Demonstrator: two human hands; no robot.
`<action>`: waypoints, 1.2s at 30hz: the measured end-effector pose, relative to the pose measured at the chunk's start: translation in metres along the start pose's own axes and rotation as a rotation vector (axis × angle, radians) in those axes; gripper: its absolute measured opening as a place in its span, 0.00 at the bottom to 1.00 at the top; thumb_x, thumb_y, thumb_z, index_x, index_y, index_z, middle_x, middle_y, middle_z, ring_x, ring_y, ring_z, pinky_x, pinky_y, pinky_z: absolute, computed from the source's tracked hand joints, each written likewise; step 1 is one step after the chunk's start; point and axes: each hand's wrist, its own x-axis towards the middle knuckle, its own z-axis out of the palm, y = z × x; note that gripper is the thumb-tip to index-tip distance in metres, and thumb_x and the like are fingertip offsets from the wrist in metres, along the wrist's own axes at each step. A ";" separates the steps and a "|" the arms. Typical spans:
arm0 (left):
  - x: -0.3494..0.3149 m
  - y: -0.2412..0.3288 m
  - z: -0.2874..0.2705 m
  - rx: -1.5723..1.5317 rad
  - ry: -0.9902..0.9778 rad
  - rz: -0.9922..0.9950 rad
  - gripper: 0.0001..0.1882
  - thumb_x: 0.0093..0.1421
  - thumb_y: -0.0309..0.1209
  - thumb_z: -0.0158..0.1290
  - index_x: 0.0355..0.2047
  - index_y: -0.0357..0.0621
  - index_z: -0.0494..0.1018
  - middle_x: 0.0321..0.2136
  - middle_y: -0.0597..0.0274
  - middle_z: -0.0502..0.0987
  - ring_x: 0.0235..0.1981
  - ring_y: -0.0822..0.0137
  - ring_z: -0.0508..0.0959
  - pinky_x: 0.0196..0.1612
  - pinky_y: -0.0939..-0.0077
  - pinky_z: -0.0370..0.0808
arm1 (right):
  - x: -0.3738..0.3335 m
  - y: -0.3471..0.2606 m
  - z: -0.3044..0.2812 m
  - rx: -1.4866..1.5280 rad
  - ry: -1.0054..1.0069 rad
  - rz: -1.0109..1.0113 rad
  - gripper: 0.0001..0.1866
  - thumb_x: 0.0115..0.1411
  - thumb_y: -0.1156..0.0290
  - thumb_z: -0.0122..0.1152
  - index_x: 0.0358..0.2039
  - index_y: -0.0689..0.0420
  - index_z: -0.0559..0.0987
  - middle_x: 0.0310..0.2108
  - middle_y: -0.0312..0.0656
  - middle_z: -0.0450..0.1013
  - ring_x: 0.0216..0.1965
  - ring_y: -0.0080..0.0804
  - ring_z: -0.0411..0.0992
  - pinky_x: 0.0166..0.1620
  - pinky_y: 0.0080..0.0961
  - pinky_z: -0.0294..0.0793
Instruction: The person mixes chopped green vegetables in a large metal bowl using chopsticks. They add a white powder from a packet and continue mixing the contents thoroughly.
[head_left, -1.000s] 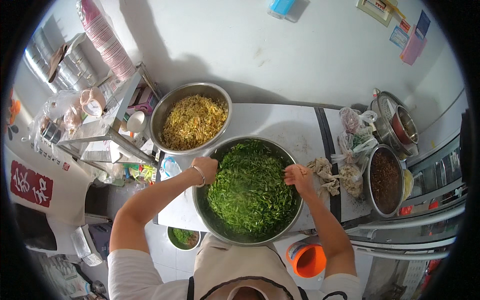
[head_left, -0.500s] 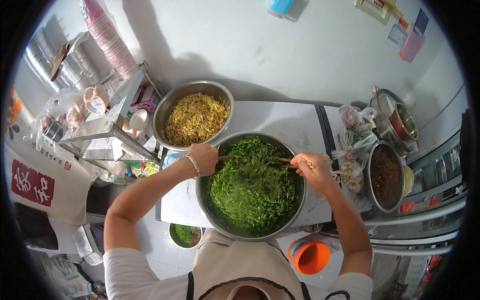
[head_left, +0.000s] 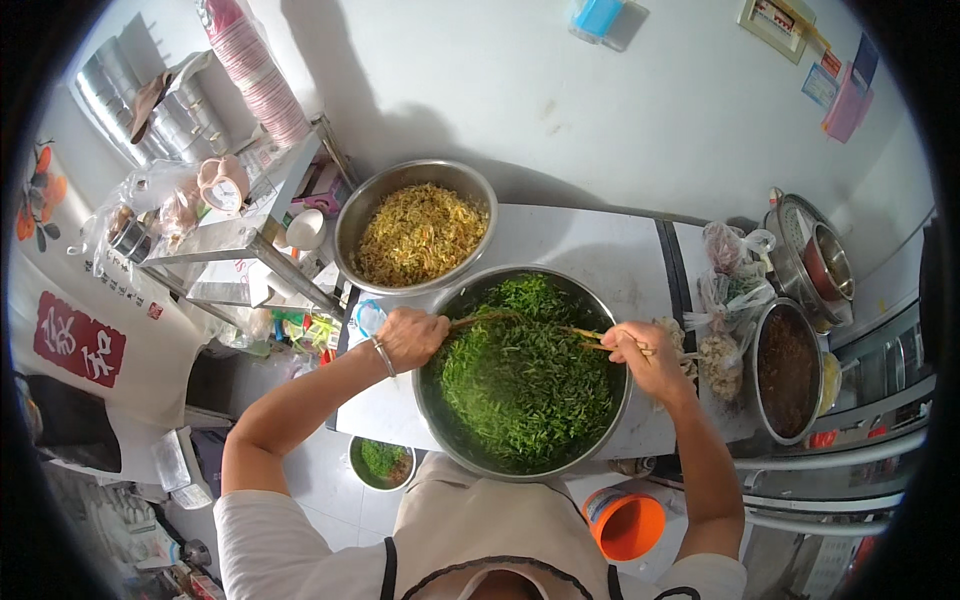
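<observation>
A large steel bowl (head_left: 425, 410) full of finely chopped green leaves (head_left: 525, 390) stands on the white table in front of me. My left hand (head_left: 415, 340) is at the bowl's left rim, closed around thin wooden chopsticks (head_left: 485, 318) that lie across the top of the greens. Over the right rim, my right hand (head_left: 645, 358) is closed on another set of wooden chopsticks (head_left: 585, 335), their tips pointing inward into the greens. Part of the chopsticks is hidden by leaves and fingers.
Behind to the left, a steel basin (head_left: 345, 225) holds a yellow chopped mixture. To the right stand knotted plastic bags (head_left: 725, 290) and a basin of brown filling (head_left: 788, 370). A metal shelf (head_left: 225, 245) is at left. An orange bucket (head_left: 632, 528) and a small bowl (head_left: 355, 465) are below.
The view has turned slightly, so the scene sits further right. The left chopsticks now show more of their length above the greens. Both hands have come slightly nearer to me.
</observation>
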 end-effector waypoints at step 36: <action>0.006 0.009 0.000 -0.049 0.226 0.097 0.10 0.50 0.28 0.54 0.35 0.44 0.73 0.18 0.63 0.70 0.21 0.62 0.75 0.24 0.67 0.71 | -0.008 -0.018 0.010 -0.173 -0.026 -0.192 0.08 0.62 0.72 0.51 0.34 0.62 0.78 0.29 0.44 0.75 0.28 0.32 0.75 0.32 0.27 0.74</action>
